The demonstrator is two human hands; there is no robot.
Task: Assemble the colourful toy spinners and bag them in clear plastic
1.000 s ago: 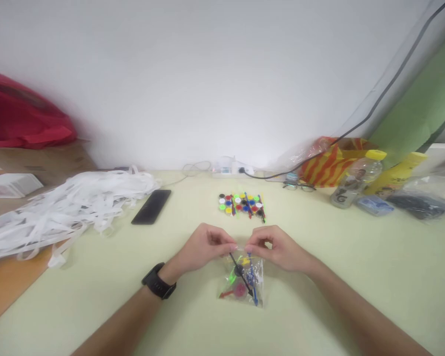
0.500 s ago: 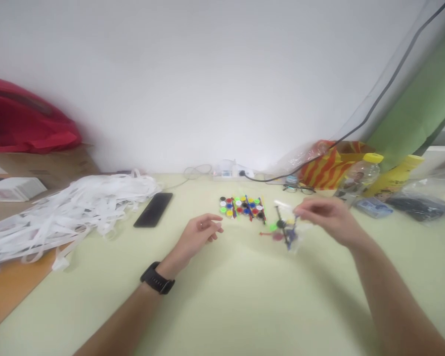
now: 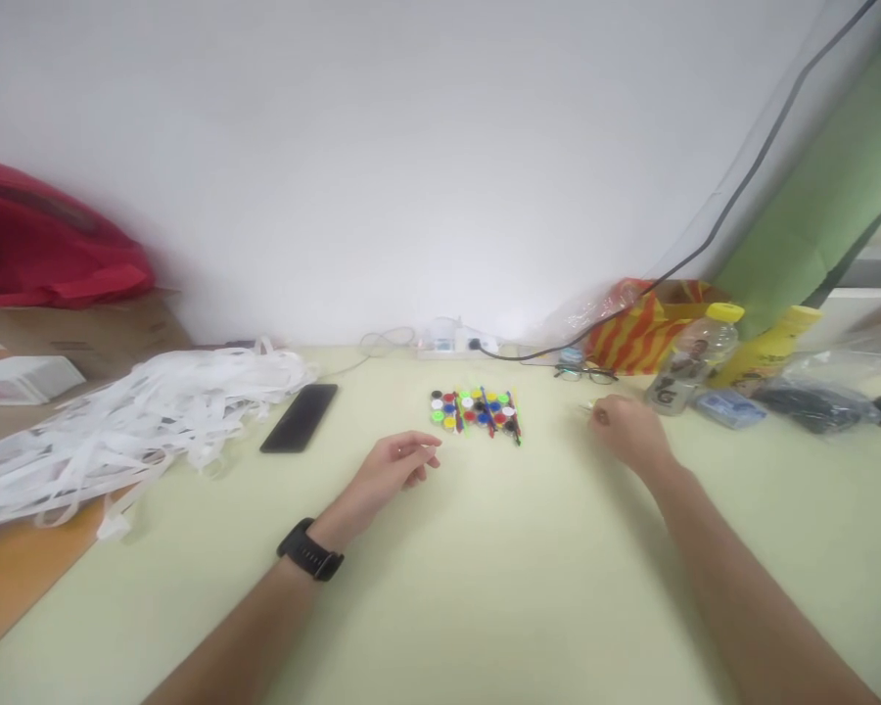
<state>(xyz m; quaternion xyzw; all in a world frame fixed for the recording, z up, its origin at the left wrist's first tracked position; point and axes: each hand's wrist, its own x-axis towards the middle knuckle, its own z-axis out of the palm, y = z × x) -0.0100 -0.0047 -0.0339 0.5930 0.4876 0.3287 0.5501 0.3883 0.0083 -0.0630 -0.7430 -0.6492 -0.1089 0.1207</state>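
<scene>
My left hand (image 3: 394, 468) rests on the pale green table (image 3: 485, 587), fingers loosely curled and apart, nothing in it; a black watch (image 3: 310, 551) is on that wrist. My right hand (image 3: 626, 432) lies further right with its back to me and its fingers curled under. A small clear sliver shows at its fingertips, but I cannot make out what it holds. Between and beyond the hands lies a cluster of small coloured caps and thin sticks (image 3: 476, 411), untouched.
A black phone (image 3: 300, 417) and a heap of white paper strips (image 3: 132, 411) lie left. At the right stand glasses (image 3: 585, 373), a striped bag (image 3: 650, 328), a yellow-capped bottle (image 3: 686, 367) and plastic bags. A power strip (image 3: 456, 344) sits by the wall.
Both hands held a small clear bag of coloured pieces near me. The right hand carried it away to the far right; the bag no longer shows. The left hand let go and stayed.
</scene>
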